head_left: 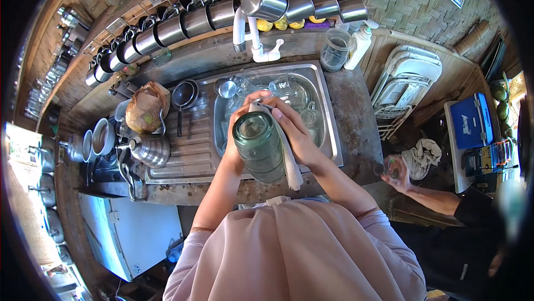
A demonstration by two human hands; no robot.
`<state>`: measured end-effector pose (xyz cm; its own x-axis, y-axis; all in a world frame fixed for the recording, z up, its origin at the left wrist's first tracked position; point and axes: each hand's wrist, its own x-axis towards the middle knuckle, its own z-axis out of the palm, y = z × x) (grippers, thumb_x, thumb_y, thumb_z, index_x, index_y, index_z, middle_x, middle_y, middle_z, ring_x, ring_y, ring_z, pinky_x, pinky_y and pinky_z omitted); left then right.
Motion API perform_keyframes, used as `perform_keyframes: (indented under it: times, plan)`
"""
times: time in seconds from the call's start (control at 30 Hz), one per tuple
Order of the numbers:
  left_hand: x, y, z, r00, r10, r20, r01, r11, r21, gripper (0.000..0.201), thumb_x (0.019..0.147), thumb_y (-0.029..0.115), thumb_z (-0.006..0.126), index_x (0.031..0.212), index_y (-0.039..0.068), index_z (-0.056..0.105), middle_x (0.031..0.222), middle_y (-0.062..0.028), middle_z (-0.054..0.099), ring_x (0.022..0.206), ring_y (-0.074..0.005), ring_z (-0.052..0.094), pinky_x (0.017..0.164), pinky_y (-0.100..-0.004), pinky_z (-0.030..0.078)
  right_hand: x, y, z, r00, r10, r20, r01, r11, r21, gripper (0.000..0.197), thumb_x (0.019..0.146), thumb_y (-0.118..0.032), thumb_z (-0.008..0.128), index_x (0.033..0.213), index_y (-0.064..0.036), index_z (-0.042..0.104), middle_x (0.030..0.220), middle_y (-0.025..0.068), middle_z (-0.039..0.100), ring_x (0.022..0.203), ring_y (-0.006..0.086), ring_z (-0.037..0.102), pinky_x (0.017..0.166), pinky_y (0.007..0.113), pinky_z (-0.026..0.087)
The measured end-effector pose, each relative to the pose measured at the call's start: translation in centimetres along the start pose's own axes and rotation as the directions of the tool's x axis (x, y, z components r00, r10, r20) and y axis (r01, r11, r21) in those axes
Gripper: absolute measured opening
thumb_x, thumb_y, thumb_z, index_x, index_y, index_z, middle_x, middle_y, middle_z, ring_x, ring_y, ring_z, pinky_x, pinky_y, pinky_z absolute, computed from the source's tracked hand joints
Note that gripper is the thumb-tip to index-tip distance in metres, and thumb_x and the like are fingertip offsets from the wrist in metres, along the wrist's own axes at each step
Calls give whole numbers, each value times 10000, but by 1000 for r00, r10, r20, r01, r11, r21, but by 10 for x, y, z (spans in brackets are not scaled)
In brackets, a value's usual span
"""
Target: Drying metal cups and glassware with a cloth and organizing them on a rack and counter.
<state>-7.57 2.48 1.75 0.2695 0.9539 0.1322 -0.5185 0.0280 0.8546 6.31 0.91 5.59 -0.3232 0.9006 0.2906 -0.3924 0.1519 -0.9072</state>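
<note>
A large green-tinted glass jar [260,153] is held in front of me, over the sink's near edge. My left hand [238,123] wraps round its left side. My right hand [292,131] presses a pale cloth [290,163] against the jar's right side, and the cloth's end hangs down along the glass. Beyond my hands, the metal sink [328,114] holds several clear glasses [285,85] and a small metal cup [225,88]. Part of the sink's contents is hidden behind my hands and the jar.
A white tap [261,50] rises behind the sink, below a row of hanging steel mugs [194,21]. On the left are a coconut [147,106], a small pan [184,95] and a kettle [150,151]. At right, another person's hand [397,174] holds something glassy.
</note>
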Motion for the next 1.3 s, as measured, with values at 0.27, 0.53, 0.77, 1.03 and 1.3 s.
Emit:
perform_keyframes:
  times: [0.27, 0.53, 0.77, 1.03, 1.3]
  plan:
    - [10, -6, -4, 931, 361, 47, -364, 913, 185, 447, 684, -23, 716, 1094, 51, 552, 1182, -49, 433, 1052, -180, 492, 943, -425, 457, -17, 53, -19, 966, 246, 76, -254, 959, 124, 247, 971, -199, 387, 1031, -4, 525, 934, 45, 521, 908, 90, 452, 827, 253, 369]
    - [-1, -2, 2, 982, 190, 8, -190, 981, 22, 397, 794, 69, 630, 1152, -1, 474, 1122, -82, 483, 1039, -186, 516, 939, -364, 454, -21, 42, -17, 971, 238, -36, -238, 971, 1, 220, 963, -188, 405, 906, 3, 498, 816, 24, 448, 791, 82, 409, 735, 239, 357]
    - [-2, -12, -3, 947, 153, -282, -126, 986, 112, 246, 911, 157, 459, 840, -14, 620, 1020, -90, 570, 925, -139, 554, 831, -274, 448, -8, 10, -14, 951, -275, -144, 201, 897, -393, 216, 943, -167, 403, 944, 34, 481, 854, 134, 461, 787, 232, 466, 734, 305, 378]
    - [-2, -7, 9, 707, 291, -644, -111, 946, 306, 275, 917, 205, 516, 813, -18, 638, 739, 14, 597, 683, -57, 483, 654, -207, 384, -37, 37, -11, 891, -358, -278, 112, 768, -631, 196, 925, -130, 380, 961, 38, 475, 891, 172, 441, 794, 316, 457, 729, 345, 378]
    - [-10, -20, 16, 792, 333, -512, -213, 936, 280, 229, 914, 163, 524, 748, 26, 601, 719, 31, 562, 672, -40, 469, 598, -187, 362, -21, 14, -9, 779, -579, -240, 215, 607, -765, 209, 891, -128, 446, 1025, 32, 468, 986, 224, 467, 867, 364, 492, 735, 404, 396]
